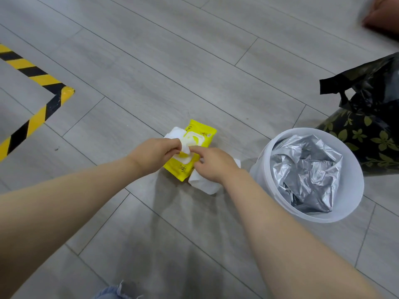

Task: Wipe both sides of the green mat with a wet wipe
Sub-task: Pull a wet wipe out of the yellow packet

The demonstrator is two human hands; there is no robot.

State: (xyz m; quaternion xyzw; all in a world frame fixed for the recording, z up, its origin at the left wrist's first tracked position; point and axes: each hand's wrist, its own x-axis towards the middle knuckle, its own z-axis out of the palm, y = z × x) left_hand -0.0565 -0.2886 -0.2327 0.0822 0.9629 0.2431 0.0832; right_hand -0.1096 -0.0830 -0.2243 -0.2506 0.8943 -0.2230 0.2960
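A yellow wet wipe pack (201,134) lies on the grey floor with its white lid flap open. My left hand (154,154) pinches a white wipe (186,149) at the pack's opening, and more white wipe (175,133) shows behind that hand. My right hand (214,166) stretches its index finger onto the pack. Its other fingers are curled round a crumpled white wipe (204,184) that sticks out beneath the hand. The green mat is not in view.
A white bin (345,214) lined with a silver bag stands right of the pack. Behind it sits a black flowered bag (373,134). Yellow-black hazard tape (34,117) marks the floor at left. Another person's blurred hand (382,16) is at top right.
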